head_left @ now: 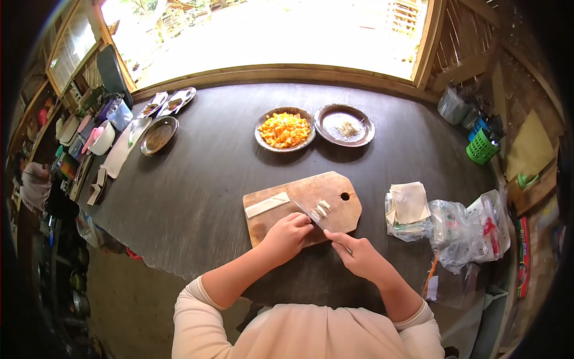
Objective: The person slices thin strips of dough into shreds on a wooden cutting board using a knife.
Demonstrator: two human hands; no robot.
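My right hand (354,256) grips a knife (311,215), its blade pointing up and left across the wooden cutting board (269,230). My left hand (290,234) is closed, with curled fingers on the board close to the blade; whatever they press is hidden. A flat, pale folded strip (267,205) lies at the board's upper left. Thin pale cut pieces (321,208) sit in a small heap right of the blade. Behind the board stand a bowl of orange diced food (284,130) and a dark-rimmed plate (326,135) holding a few thin pale shreds (347,128).
To the right lie a stack of pale square sheets (411,202) in plastic and a clear plastic bag (454,230). A green basket (482,148) stands at the right edge. An oval tray (159,136) and a white container (103,139) are at the left.
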